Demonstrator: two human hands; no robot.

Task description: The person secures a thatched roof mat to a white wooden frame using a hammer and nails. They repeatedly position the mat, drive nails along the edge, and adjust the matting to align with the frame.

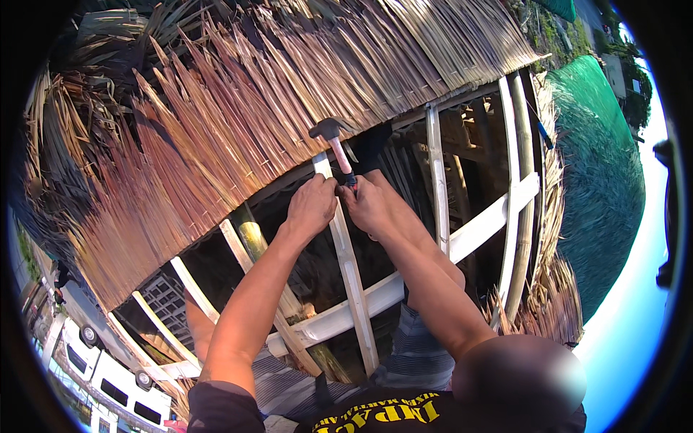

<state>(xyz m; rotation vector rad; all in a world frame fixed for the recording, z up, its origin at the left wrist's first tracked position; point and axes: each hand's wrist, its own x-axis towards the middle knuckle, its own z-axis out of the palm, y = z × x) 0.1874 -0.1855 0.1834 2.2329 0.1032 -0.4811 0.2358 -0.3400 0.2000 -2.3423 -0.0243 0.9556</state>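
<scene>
My right hand (367, 207) is wrapped round the handle of a claw hammer (339, 154). The hammer's dark head lies just over the lower edge of the dried-leaf thatch (238, 108). Beside it, my left hand (313, 206) is closed at the upper part of a pale wooden batten (348, 263). Its fingertips nearly meet the right hand, and whatever they pinch is too small or hidden to make out. The batten runs down from the thatch edge and crosses a wide pale board (382, 294).
More battens (437, 173) and a bamboo pole (521, 209) frame dark gaps. My legs in striped shorts (411, 346) are among the timbers. Green netting (595, 187) covers thatch at the right. White vehicles (119, 386) stand far below at the left.
</scene>
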